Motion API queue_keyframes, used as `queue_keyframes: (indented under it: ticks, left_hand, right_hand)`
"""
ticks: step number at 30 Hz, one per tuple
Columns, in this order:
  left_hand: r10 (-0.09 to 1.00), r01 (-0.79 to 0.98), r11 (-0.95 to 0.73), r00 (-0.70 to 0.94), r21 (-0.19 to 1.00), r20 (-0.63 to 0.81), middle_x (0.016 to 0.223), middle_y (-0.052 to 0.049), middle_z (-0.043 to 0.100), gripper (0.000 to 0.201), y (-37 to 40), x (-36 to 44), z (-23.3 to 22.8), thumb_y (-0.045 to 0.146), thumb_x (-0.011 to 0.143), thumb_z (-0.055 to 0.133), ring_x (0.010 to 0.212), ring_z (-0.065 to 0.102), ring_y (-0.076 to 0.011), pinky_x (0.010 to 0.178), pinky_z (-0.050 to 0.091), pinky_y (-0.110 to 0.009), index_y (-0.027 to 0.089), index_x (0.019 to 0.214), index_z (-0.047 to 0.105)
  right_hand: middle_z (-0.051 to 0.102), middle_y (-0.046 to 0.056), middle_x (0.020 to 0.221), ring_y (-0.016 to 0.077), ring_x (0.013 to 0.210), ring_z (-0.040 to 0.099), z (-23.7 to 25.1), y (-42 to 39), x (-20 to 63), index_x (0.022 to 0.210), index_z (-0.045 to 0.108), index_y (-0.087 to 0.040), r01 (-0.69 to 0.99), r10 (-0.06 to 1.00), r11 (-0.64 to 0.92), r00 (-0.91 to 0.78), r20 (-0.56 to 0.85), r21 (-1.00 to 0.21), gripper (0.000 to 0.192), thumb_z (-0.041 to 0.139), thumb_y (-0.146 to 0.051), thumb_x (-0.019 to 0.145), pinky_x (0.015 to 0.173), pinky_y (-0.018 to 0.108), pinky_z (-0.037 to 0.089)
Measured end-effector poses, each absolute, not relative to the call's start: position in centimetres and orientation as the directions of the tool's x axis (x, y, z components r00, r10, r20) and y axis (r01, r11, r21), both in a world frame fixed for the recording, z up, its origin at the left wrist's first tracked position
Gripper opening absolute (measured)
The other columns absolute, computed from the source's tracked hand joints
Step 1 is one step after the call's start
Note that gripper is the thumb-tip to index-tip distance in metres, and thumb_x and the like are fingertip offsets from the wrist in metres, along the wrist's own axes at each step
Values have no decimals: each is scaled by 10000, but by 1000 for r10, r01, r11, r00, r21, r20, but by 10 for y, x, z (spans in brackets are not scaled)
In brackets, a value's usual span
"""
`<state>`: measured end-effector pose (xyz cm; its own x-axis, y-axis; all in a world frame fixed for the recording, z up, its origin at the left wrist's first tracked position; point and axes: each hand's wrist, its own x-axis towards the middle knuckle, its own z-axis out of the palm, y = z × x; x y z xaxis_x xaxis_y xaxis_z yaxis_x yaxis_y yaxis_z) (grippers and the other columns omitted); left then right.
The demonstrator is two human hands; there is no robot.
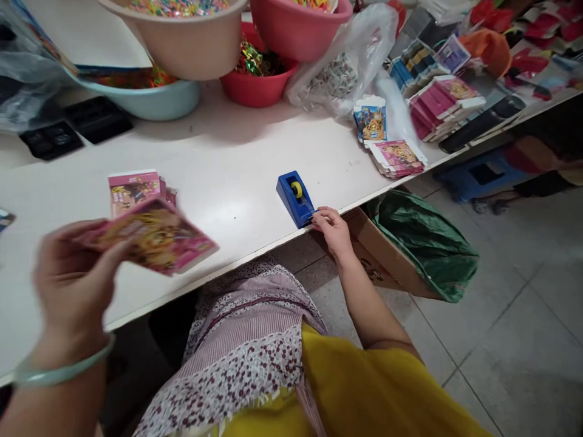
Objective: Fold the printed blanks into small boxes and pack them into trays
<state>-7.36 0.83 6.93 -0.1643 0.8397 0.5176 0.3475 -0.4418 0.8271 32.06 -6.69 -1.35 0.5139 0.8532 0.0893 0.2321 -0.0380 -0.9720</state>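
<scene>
My left hand grips a pink printed card box by its left end, thumb on top, above the table's front part. Hand and box are slightly blurred. Behind it lie similar pink boxes, partly covered by the held one. A blue tape dispenser with a small yellow-cored roll stands at the table's front edge. My right hand touches the dispenser's near end, with thumb and fingers closed together at the cutting edge. Whatever is between those fingertips is too small to make out.
Along the back stand a beige basin, pink and red basins, and a light blue basin. Stacks of small boxes lie at right. A carton with a green liner stands below the edge.
</scene>
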Motion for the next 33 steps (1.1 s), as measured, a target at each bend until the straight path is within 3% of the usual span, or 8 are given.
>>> queue_keyframes:
  ticks: [2, 8, 13, 17, 20, 24, 29, 33]
  left_hand:
    - [817, 275, -536, -68, 798, 573, 1005, 11, 680, 470, 6, -55, 53, 306, 624, 868, 919, 641, -177, 869, 553, -402, 288, 1052, 675]
    - [771, 276, -633, 145, 723, 620, 964, -19, 644, 265, 5, 5, 23, 182, 781, 724, 866, 621, -134, 725, 525, -263, 212, 1029, 638]
    - [696, 369, -713, 271, 596, 665, 868, -9, 612, 159, -1, 9, 28, 151, 833, 652, 771, 586, -130, 636, 497, -252, 214, 969, 599]
    - [662, 413, -746, 371, 523, 651, 881, -13, 586, 404, -3, 7, 40, 146, 868, 605, 716, 542, -118, 616, 474, -243, 240, 1253, 526]
    - [595, 440, -800, 499, 408, 630, 914, -31, 565, 579, -1, 7, 45, 165, 908, 534, 712, 524, -130, 604, 459, -253, 281, 1454, 380]
    - [546, 434, -836, 585, 337, 599, 948, -48, 545, 519, -3, 13, 45, 194, 945, 473, 710, 518, -135, 587, 454, -255, 291, 1451, 412]
    - [646, 363, -762, 394, 535, 653, 875, -48, 589, 274, 1, 7, 46, 231, 952, 502, 785, 583, -148, 674, 510, -280, 214, 1214, 581]
    - [760, 501, -504, -131, 704, 637, 916, -49, 629, 224, 54, -97, 66, 383, 911, 622, 819, 614, -148, 699, 512, -290, 188, 1017, 587]
  right_hand:
    - [554, 86, 1155, 170, 842, 621, -19, -71, 320, 810, 678, -202, 319, 839, -45, 527, 138, -947, 267, 648, -468, 796, 792, 368, 586]
    - [633, 104, 926, 229, 872, 628, -11, -79, 320, 676, 621, -199, 638, 867, -115, 439, 237, -762, 152, 597, -287, 797, 861, 422, 536]
    - [690, 10, 727, 130, 574, 604, 36, -75, 257, 837, 709, -209, 165, 992, 47, 104, 65, -985, 199, 659, -401, 815, 620, 302, 553]
    - [720, -10, 759, 107, 602, 619, 67, -52, 203, 951, 750, -238, -143, 997, 3, -78, 15, -990, 239, 722, -377, 759, 662, 296, 583]
    - [712, -20, 772, 100, 579, 602, 64, -33, 188, 1125, 709, -228, -122, 998, -28, -67, -20, -992, 392, 704, -357, 755, 648, 293, 578]
    - [700, -12, 731, 131, 562, 594, 56, -21, 194, 1301, 598, -204, 143, 999, 25, -29, 21, -989, 537, 643, -407, 806, 584, 290, 536]
    - [704, 54, 665, 246, 612, 655, 59, -4, 207, 1397, 526, -173, 709, 993, 121, -93, 78, -695, 728, 644, -554, 787, 549, 328, 471]
    - [740, 68, 763, 284, 631, 691, 42, -2, 232, 1431, 484, -239, 751, 981, 191, -167, 98, -632, 792, 571, -680, 779, 513, 365, 491]
